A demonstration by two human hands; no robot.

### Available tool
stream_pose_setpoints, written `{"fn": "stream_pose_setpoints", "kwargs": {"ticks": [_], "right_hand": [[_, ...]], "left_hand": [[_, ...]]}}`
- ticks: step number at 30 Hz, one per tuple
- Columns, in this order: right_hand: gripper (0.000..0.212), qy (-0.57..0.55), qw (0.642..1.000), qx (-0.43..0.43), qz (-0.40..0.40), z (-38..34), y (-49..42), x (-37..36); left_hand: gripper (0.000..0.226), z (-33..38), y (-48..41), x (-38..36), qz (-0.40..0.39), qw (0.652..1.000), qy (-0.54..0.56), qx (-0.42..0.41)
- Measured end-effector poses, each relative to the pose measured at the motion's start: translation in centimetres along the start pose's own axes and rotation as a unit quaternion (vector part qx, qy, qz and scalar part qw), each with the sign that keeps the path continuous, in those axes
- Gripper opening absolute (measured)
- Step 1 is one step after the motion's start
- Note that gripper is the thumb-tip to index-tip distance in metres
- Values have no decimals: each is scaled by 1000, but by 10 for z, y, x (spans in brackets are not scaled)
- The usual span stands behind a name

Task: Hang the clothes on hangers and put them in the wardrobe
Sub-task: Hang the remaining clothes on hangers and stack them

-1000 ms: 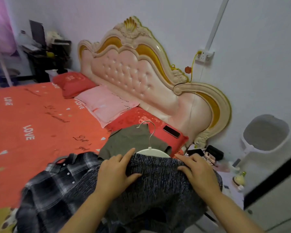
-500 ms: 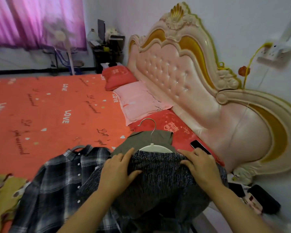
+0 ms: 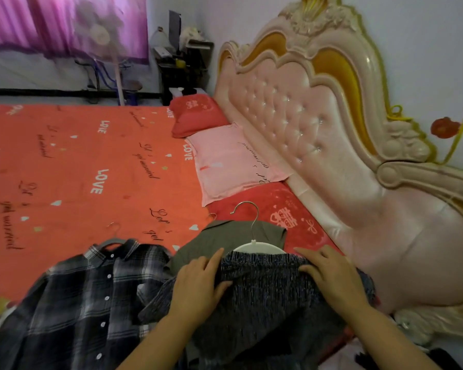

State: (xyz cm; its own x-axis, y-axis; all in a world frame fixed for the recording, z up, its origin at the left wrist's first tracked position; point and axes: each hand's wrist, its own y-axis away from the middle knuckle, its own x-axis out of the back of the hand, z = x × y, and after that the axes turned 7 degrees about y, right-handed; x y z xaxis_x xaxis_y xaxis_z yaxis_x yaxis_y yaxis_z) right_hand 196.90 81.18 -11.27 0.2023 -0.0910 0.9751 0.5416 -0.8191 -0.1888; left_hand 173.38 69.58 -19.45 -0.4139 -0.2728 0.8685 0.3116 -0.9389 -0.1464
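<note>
- Left hand and right hand press flat, fingers spread, on the dark knit top, lower middle.
- Three tops, three pillows on the orange bed.

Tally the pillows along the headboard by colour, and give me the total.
Red pillows: 2
Pink pillow: 1
Total: 3
</note>
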Motion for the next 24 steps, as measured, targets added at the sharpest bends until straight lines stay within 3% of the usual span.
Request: {"fn": "stream_pose_setpoints", "kwargs": {"ticks": [8,24], "right_hand": [[27,18,997,30,-62,31,-94,-57],[43,-27,972,127,-193,71,-293,-246]], "left_hand": [[71,-22,-66,-38,-12,998,-1,59],[71,-102,-205,-159,-72,969,-18,236]]}}
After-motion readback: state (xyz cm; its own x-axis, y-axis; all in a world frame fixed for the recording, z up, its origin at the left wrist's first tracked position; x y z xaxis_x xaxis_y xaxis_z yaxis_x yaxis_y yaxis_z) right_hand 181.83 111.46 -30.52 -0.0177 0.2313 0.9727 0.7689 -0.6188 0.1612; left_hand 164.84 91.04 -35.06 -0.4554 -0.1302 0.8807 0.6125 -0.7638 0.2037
